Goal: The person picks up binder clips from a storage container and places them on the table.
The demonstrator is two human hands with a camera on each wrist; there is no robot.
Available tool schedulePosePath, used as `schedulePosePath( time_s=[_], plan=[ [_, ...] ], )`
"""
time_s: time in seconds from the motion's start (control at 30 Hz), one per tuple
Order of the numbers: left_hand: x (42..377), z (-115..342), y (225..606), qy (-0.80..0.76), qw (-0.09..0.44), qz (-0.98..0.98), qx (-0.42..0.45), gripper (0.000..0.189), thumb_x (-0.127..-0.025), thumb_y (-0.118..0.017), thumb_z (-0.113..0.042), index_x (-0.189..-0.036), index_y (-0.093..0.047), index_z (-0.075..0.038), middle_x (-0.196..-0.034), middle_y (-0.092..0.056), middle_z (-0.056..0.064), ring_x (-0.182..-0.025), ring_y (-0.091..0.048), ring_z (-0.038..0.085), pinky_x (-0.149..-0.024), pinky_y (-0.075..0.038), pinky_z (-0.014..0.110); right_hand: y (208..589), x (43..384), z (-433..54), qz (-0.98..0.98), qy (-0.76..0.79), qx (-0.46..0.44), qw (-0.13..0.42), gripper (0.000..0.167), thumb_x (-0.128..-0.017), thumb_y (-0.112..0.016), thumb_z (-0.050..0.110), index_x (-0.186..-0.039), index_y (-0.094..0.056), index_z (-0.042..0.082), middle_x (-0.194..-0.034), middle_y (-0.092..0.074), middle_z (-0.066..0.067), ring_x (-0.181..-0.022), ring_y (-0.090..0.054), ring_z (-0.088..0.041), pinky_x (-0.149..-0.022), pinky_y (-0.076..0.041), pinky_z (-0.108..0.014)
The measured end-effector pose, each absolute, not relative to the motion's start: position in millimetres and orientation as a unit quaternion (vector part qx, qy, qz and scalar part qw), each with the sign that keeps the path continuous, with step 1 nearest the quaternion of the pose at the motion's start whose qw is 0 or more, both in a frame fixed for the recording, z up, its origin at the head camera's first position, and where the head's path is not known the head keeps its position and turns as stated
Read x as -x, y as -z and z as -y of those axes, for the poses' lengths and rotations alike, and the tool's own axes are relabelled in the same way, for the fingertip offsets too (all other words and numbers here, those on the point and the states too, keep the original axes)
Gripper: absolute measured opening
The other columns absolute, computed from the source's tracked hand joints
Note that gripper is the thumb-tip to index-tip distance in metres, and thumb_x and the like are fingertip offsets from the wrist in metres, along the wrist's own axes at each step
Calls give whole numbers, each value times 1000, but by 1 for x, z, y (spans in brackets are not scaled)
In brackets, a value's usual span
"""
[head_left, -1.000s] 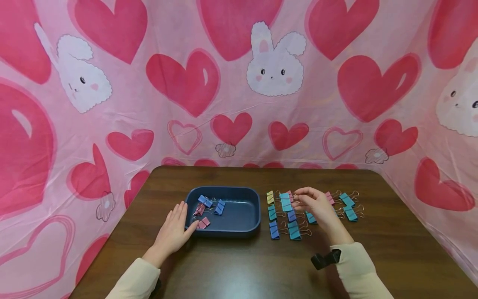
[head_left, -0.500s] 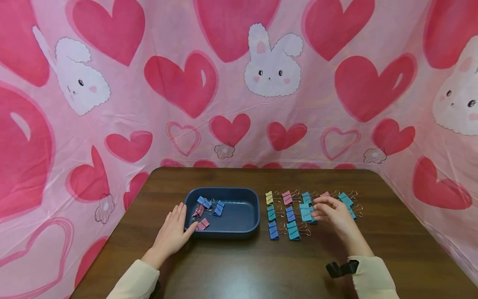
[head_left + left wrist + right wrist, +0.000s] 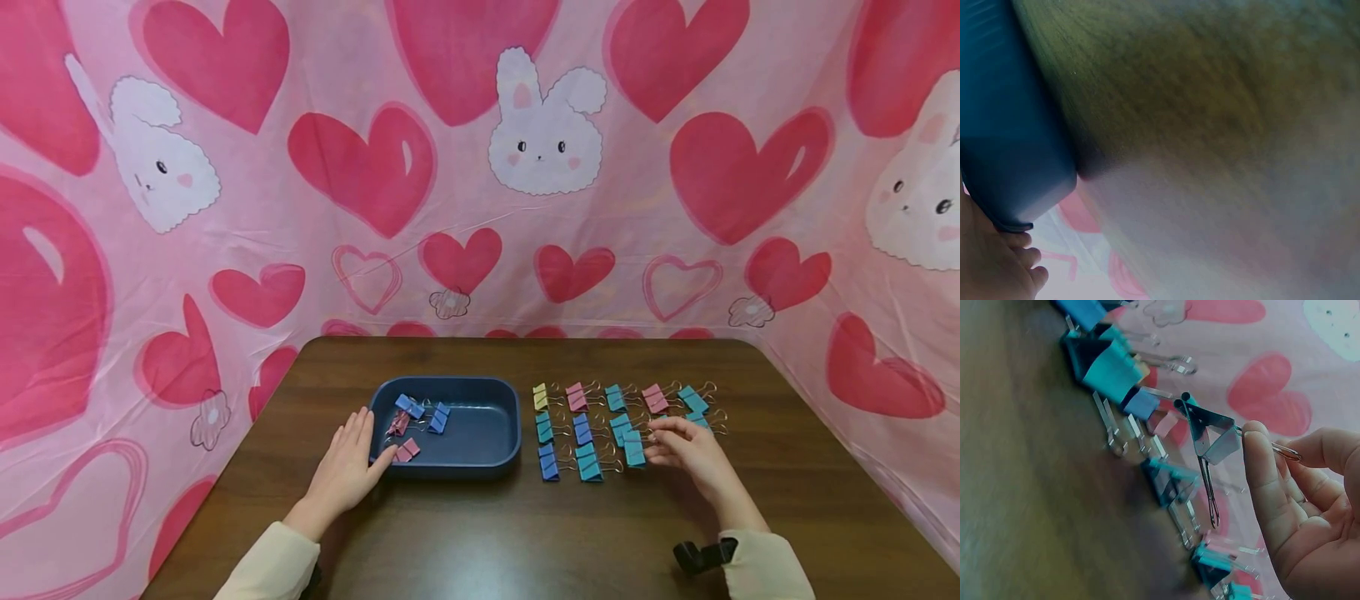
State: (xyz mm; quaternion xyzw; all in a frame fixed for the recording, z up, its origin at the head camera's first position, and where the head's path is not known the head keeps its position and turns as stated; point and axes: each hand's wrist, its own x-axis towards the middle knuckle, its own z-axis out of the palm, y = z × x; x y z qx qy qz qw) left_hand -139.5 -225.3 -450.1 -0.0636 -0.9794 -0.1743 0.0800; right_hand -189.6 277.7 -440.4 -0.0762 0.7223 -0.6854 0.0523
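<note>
My right hand pinches a teal binder clip by one wire handle, above the table. In the right wrist view the held binder clip hangs from thumb and fingers, its other handle pointing down. Rows of blue, teal, pink and yellow binder clips lie around it, such as a teal clip to the left and a pink clip behind. My left hand rests with extended fingers on the left side of a dark blue tray. In the left wrist view its fingers show beside the tray's rim.
Inside the tray, blue clips and pink clips lie toward the left end. The brown wooden table reaches to a pink curtain printed with hearts and rabbits at the back and sides.
My right hand has carried the teal binder clip to the right and toward the front, from the back rows to beside the front row. My left hand has stayed at the tray.
</note>
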Motion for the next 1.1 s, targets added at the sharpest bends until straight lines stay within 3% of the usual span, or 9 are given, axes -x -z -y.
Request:
schedulePosePath(
  time_s=[0.13,0.43,1.1],
  plan=[
    [139,225,450,175,78,980,63,79,-89,-52,-47,-142,-25,6,-147,-20,22,-134,-16,41,-106,-14,52,448,190,-282,-731,676,63,65,30,-94,-47,1,-110,-42,-24,-86,-62,-13,-72,-65,-19,-65,-55,-33],
    [140,225,448,174,75,980,62,79,-89,-52,-46,-141,-26,7,-146,-22,24,-133,-17,42,-106,-15,53,460,193,-290,-730,668,89,115,34,-96,-45,4,-112,-39,-25,-89,-59,-12,-74,-65,-21,-68,-55,-34],
    [141,224,449,167,80,981,65,77,-90,-52,-45,-140,-27,8,-145,-24,26,-133,-18,43,-105,-16,54,467,198,-292,-741,656,80,122,37,-95,-48,8,-115,-41,-22,-92,-61,-12,-76,-64,-21,-69,-54,-37]
  ],
)
